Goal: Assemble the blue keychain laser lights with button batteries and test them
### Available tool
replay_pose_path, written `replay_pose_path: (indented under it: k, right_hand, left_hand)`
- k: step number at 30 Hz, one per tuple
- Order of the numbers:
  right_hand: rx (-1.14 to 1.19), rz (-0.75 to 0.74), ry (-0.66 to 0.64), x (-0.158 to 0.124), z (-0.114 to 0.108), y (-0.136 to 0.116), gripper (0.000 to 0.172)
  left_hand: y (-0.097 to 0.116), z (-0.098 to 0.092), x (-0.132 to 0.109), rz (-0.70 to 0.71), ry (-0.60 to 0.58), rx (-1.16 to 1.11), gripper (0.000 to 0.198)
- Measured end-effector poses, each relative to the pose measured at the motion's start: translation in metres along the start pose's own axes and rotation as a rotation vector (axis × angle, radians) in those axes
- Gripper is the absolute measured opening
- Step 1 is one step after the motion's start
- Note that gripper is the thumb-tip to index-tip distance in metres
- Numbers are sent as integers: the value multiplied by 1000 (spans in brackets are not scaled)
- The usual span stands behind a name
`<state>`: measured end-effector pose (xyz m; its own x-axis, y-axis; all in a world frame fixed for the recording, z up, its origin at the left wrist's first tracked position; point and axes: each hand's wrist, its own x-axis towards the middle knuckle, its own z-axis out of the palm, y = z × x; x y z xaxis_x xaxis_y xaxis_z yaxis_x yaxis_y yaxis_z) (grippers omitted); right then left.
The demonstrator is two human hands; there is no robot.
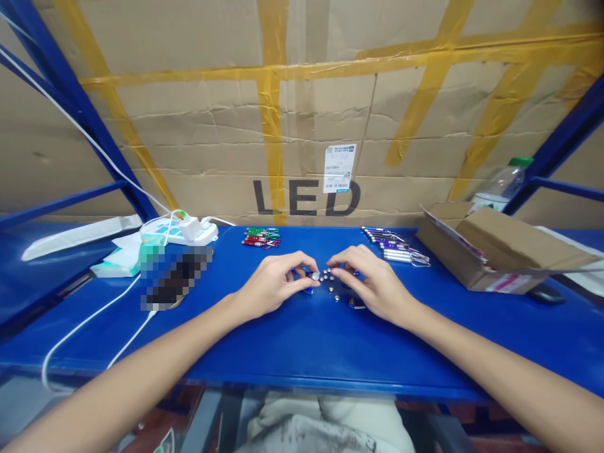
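Note:
My left hand (274, 284) is closed in a pinch at the middle of the blue table, with a small round silver piece (316, 275), like a button cell, at its fingertips. Blue shiny parts (308, 290) show under and beside those fingers. Across from it, my right hand (370, 283) curls down with thumb and forefinger close together; what lies between them is too small to make out. Several tiny silver button-like pieces (331, 289) are scattered on the table between the hands. A dark and silver piece (356, 304) lies partly under my right hand.
Green and red pen-like sticks (262, 237) lie behind my left hand, purple and silver ones (394, 245) behind my right. An open cardboard box (500, 251) and a bottle (503, 182) stand right. A power strip (193, 231), white cable (70, 340) and blurred-out object (177, 280) lie left.

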<state>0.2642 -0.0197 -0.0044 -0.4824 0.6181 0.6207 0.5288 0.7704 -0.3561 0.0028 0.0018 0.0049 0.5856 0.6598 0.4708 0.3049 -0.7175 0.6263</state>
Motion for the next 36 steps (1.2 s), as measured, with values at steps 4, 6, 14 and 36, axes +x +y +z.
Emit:
replay_pose_path:
  k: [4, 6, 14, 36]
  right_hand:
    - [-5, -14, -2, 0, 0, -2, 8]
    - [-4, -23, 4, 0, 0, -3, 7]
    - [4, -15, 21, 0, -1, -4, 14]
    - [1, 25, 89, 1, -1, -4, 6]
  left_hand:
    - [-3, 2, 1, 58, 20, -15, 12]
    - [-3, 2, 2, 81, 27, -16, 11]
    - [-2, -1, 2, 206, 57, 87, 24]
    - [0, 3, 0, 17, 139, -51, 42]
